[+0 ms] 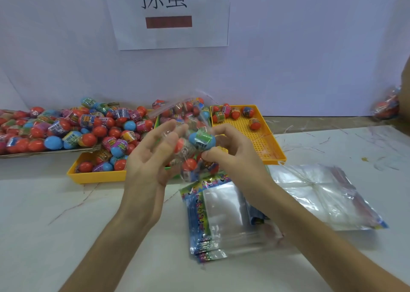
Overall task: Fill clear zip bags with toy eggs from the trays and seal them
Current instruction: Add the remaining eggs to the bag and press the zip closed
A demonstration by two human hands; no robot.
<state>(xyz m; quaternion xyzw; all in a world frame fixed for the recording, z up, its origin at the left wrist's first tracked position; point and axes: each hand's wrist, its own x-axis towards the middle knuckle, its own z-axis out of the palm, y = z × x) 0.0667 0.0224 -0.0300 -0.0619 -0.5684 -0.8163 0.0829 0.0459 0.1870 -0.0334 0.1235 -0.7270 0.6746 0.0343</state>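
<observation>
Between my two hands, above the table's middle, hangs a clear zip bag (192, 123) with several toy eggs inside, a blue egg (202, 139) on top. My right hand (233, 149) grips the bag's right side with curled fingers. On the bag's left, my left hand (150, 158) is spread with straight fingers against it. The bag's mouth points up and away; whether it is sealed I cannot tell. A yellow tray (97, 176) heaped with red and blue eggs sits behind my left hand. Another yellow tray (264, 136) at right holds a few eggs.
A stack of empty zip bags with colourful edges (213, 216) lies below my hands. More clear bags (321, 194) lie to the right. A large pile of eggs (44, 132) fills the far left. A filled bag (387, 107) sits at the right edge.
</observation>
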